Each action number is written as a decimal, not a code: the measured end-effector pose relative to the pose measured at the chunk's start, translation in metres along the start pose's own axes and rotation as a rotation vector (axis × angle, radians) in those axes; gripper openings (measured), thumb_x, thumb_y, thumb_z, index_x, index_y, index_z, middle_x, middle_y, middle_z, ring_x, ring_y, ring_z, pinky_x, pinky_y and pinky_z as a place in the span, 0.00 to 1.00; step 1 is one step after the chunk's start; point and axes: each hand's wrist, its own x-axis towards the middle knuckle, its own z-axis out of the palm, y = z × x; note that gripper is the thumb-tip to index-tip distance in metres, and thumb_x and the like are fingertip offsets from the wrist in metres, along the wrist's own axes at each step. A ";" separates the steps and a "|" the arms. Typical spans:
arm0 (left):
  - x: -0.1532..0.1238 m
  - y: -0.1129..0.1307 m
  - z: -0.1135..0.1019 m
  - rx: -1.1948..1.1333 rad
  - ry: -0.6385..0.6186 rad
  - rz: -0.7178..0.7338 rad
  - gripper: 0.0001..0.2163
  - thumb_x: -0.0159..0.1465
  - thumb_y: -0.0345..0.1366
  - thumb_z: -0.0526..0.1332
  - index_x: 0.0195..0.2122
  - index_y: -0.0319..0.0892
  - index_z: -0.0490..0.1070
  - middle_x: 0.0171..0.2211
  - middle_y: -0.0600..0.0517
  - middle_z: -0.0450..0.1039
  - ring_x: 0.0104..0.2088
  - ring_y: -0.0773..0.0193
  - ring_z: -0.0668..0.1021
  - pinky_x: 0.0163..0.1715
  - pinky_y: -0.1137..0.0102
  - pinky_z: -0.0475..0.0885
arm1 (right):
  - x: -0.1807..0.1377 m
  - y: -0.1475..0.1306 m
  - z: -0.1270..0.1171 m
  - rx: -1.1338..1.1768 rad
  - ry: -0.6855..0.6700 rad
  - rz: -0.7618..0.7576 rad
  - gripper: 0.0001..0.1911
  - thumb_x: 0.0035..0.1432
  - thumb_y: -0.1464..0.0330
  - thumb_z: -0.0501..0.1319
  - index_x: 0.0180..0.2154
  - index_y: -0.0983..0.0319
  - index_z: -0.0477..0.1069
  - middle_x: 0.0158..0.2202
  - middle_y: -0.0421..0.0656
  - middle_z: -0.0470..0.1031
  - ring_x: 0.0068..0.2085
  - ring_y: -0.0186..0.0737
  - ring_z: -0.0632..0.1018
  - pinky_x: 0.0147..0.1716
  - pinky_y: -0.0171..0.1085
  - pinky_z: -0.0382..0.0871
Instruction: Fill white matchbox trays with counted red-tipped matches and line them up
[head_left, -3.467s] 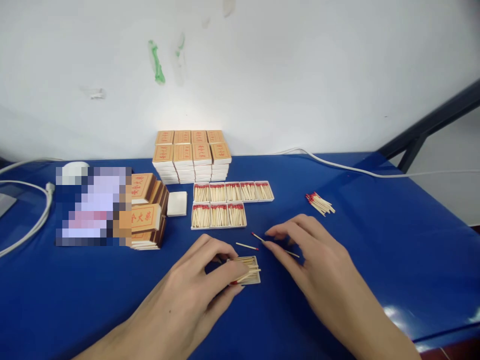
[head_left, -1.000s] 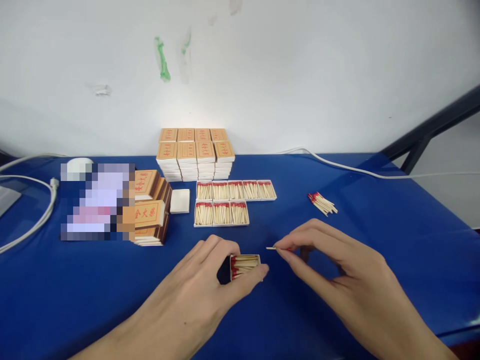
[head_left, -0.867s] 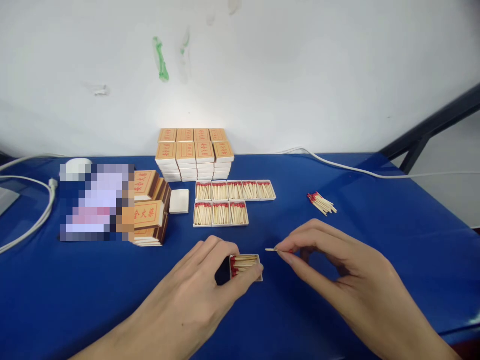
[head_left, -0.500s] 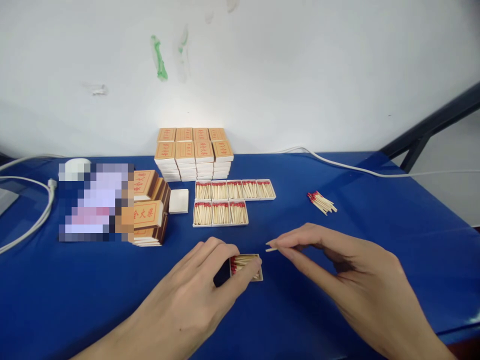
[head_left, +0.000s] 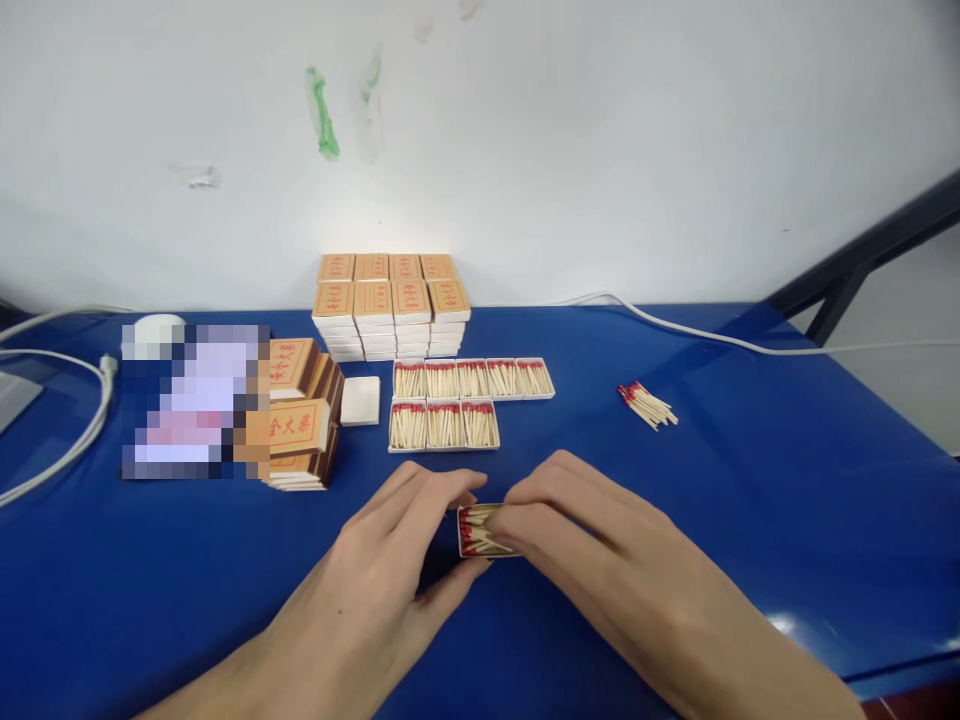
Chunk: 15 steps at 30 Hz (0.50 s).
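A small white tray of red-tipped matches [head_left: 478, 530] lies on the blue table [head_left: 750, 480] in front of me. My left hand [head_left: 397, 570] curls around the tray's left side, with fingers at its far edge and the thumb under its near edge. My right hand [head_left: 585, 540] lies over the tray's right half, fingertips pressed down on the matches. Whether a match is still pinched under those fingers is hidden.
Filled match trays [head_left: 469, 398] sit in two rows beyond my hands. Behind them stand stacked orange matchboxes [head_left: 390, 305]. More box sleeves [head_left: 296, 415] and a white tray [head_left: 360, 400] lie left. Loose matches [head_left: 647, 404] lie at right. White cables [head_left: 67, 440] run along the left and back.
My right hand, which pinched a single match right of the tray, has moved left and down onto the tray. The left hand stays on the tray.
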 end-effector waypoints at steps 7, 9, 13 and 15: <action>0.000 0.002 -0.001 -0.002 -0.021 -0.017 0.25 0.77 0.30 0.69 0.71 0.54 0.66 0.54 0.54 0.79 0.53 0.63 0.84 0.56 0.70 0.81 | 0.015 -0.010 0.007 -0.331 0.094 -0.192 0.20 0.77 0.83 0.50 0.49 0.69 0.80 0.42 0.49 0.83 0.40 0.49 0.79 0.44 0.48 0.78; 0.001 0.002 -0.001 -0.004 -0.017 -0.037 0.25 0.76 0.31 0.70 0.70 0.55 0.66 0.56 0.54 0.79 0.54 0.63 0.85 0.57 0.69 0.81 | 0.014 -0.010 0.009 -0.303 0.081 -0.179 0.17 0.75 0.84 0.53 0.51 0.69 0.80 0.44 0.49 0.82 0.41 0.50 0.78 0.43 0.48 0.76; 0.001 0.001 0.001 -0.018 0.006 -0.082 0.29 0.73 0.29 0.72 0.70 0.58 0.66 0.57 0.56 0.79 0.54 0.62 0.85 0.57 0.69 0.81 | 0.006 -0.002 0.011 -0.123 -0.058 -0.082 0.17 0.75 0.82 0.60 0.59 0.64 0.75 0.51 0.46 0.80 0.46 0.47 0.77 0.47 0.46 0.74; 0.001 0.000 0.001 -0.034 0.010 -0.095 0.31 0.72 0.27 0.72 0.70 0.59 0.65 0.55 0.57 0.80 0.52 0.63 0.85 0.56 0.69 0.81 | 0.002 0.002 0.012 -0.012 -0.099 -0.017 0.16 0.79 0.79 0.59 0.61 0.60 0.74 0.53 0.44 0.79 0.48 0.45 0.76 0.49 0.45 0.73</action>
